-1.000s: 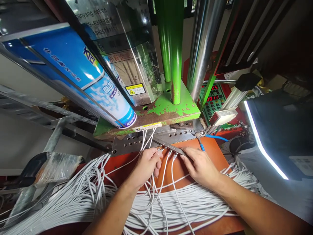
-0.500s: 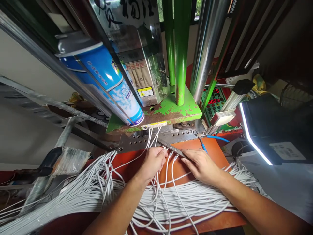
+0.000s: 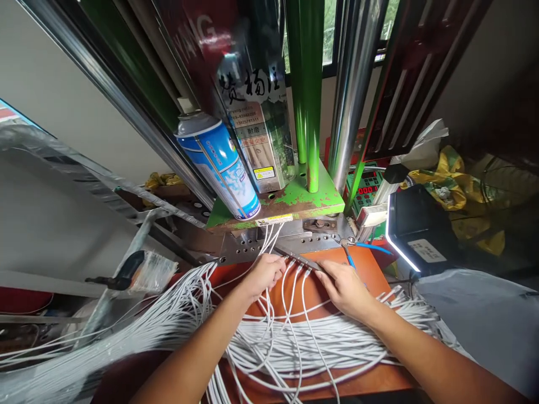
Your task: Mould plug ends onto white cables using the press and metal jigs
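Observation:
A dark metal bar (image 3: 300,260) lies slantwise between the hands, with several white cable ends seated along its near edge. My right hand (image 3: 343,283) is closed on the bar's right end, thumb beneath it. At the left end, my left hand (image 3: 266,274) pinches a white cable end against the bar; its fingertips partly hide the plug. Behind it, more white cables (image 3: 269,238) run in under the green machine plate (image 3: 295,196). A thick spread of white cables (image 3: 295,342) lies below both hands on the orange-brown table (image 3: 370,266).
A blue and white spray can (image 3: 223,168) leans on the green plate. Blue-handled pliers (image 3: 350,257) lie behind my right hand. A lit lamp (image 3: 416,230) and a control panel with red digits (image 3: 366,188) stand at the right. A metal frame (image 3: 113,286) is at the left.
The camera view has shifted, so the can and machine appear farther right and smaller. Both hands keep their hold on the bar and cable. The panel's red digits have changed.

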`<state>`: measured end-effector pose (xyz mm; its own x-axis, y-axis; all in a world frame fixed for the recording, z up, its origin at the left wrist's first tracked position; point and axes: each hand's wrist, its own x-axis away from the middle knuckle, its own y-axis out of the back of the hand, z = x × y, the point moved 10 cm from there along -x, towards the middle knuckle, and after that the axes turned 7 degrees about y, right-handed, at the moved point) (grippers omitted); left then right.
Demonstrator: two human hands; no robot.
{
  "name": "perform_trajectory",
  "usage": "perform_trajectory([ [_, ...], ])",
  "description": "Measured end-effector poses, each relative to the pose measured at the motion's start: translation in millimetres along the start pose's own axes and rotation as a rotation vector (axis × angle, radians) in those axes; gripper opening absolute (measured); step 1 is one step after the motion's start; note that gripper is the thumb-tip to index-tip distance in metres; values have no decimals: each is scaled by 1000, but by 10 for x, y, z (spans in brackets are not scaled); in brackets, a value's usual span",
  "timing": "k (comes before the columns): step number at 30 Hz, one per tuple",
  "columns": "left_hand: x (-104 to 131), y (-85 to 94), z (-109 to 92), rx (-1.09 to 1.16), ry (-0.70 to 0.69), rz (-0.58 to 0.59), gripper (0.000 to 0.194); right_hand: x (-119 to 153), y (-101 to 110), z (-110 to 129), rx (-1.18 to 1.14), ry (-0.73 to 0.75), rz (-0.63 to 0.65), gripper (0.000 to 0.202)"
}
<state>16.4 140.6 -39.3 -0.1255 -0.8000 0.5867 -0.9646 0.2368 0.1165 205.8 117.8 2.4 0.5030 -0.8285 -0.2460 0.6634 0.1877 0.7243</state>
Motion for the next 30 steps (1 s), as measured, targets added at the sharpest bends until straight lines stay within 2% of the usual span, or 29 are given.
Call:
perform_trajectory([
  [10, 35, -46, 24, -31, 76, 70, 37, -5, -14, -23, 46, -7, -14, 30],
  [18, 61, -24, 45, -30, 81, 43, 37, -18, 5, -5, 65, 3, -23, 27],
  [24, 37, -16, 41, -61, 99, 37, 34, -2, 7, 44, -1, 64, 5, 31],
  [27, 23, -41, 24, -111, 95, 4, 36, 9, 14, 75, -31, 104, 42, 30],
  [30, 37, -36, -57, -195, 43, -91, 37, 16, 11, 92, -75, 131, 82, 30],
])
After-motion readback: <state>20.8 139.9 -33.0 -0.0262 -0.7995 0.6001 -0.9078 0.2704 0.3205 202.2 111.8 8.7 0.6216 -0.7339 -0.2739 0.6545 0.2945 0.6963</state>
